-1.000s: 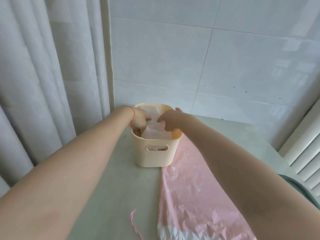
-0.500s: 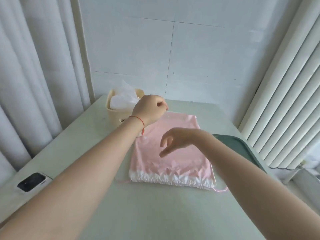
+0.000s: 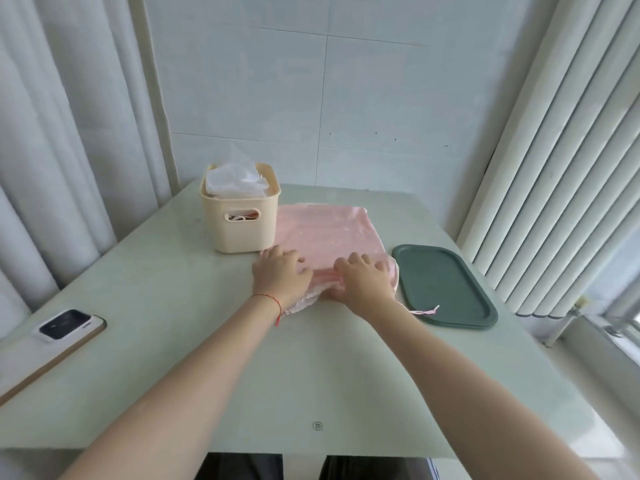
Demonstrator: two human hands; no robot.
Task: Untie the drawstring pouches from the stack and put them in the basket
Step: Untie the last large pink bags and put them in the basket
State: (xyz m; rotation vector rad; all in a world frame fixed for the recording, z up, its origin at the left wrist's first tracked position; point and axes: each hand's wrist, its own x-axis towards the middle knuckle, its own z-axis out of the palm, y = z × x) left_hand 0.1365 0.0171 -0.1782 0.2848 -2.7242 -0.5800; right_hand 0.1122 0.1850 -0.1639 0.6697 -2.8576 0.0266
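Note:
A pink drawstring pouch (image 3: pixel 329 233) lies flat on the pale green table (image 3: pixel 214 358), just right of a cream basket (image 3: pixel 242 230). Translucent white pouches (image 3: pixel 235 180) stick up out of the basket. My left hand (image 3: pixel 281 276) and my right hand (image 3: pixel 363 280) both rest on the pouch's gathered near edge, fingers curled into the bunched fabric. A pink drawstring end (image 3: pixel 427 310) trails from under my right wrist onto the tray.
A dark green tray (image 3: pixel 446 285) lies right of the pouch. A phone (image 3: pixel 52 336) sits face down near the table's left edge. Curtains hang at the left, a tiled wall stands behind, and ribbed panels stand at the right.
Both hands left the basket, moved back over the pink pouch and came down onto its near edge. The view pulled back and swung right.

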